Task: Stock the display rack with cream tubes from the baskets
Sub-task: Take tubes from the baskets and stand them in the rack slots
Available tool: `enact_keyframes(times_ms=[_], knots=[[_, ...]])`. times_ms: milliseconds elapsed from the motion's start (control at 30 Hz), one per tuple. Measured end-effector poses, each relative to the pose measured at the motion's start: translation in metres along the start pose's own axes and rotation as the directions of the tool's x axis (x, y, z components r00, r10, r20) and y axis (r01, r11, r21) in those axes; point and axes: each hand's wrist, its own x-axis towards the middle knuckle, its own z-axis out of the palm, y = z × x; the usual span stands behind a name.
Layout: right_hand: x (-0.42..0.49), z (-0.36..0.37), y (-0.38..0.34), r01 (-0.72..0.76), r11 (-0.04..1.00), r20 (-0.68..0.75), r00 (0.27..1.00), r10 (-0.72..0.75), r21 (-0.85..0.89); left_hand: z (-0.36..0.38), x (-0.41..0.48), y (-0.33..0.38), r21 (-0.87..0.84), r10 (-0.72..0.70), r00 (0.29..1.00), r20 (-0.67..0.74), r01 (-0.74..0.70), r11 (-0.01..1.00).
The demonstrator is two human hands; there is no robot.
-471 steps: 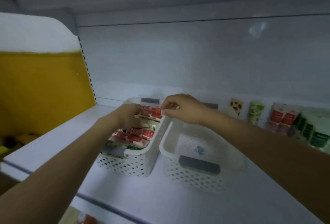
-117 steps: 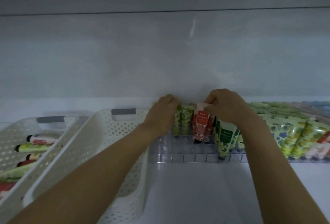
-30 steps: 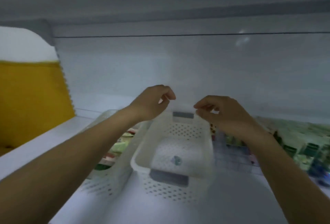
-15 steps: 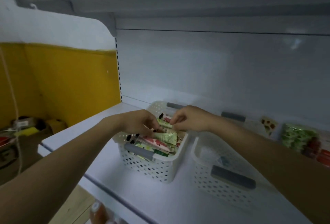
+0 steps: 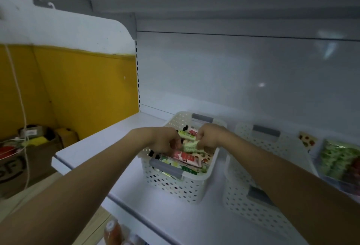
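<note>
Fingers of left hand, right hand pinching green tube, over basket

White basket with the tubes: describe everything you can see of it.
The tube basket is white perforated plastic, rectangular, with a grey handle at each end. It stands upright on the white shelf, left of a matching basket. Cream tubes lie piled inside. The left hand and right hand reach in, together holding a green-patterned tube over the pile.

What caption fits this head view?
The left hand and right hand grip a green tube in the full basket.
</note>
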Motion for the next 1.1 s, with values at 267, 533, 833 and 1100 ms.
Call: enact_keyframes(times_ms=[267, 533, 833, 1100], knots=[[-0.036, -0.038, 0.03, 0.125, 0.491, -0.18, 0.982, 0.065, 0.862, -0.008, -0.014, 0.006, -0.071, -0.019, 0.984, -0.176, 0.007, 0.997], [-0.102, -0.072, 0.094, 0.295, -0.444, -0.207, 0.95, 0.235, 0.846, -0.023, -0.019, 0.072, -0.619, 0.037, 0.936, -0.351, -0.261, 0.741], [-0.207, -0.073, 0.19, 0.388, -0.269, -0.211, 0.833, 0.512, 0.881, -0.01, 0.041, 0.223, -0.885, 0.215, 0.943, -0.253, -0.316, 0.341], [-0.252, -0.053, 0.238, 0.368, -0.156, -0.183, 0.733, 0.656, 0.917, 0.02, 0.078, 0.283, -0.877, 0.271, 0.929, -0.251, -0.337, 0.344]])
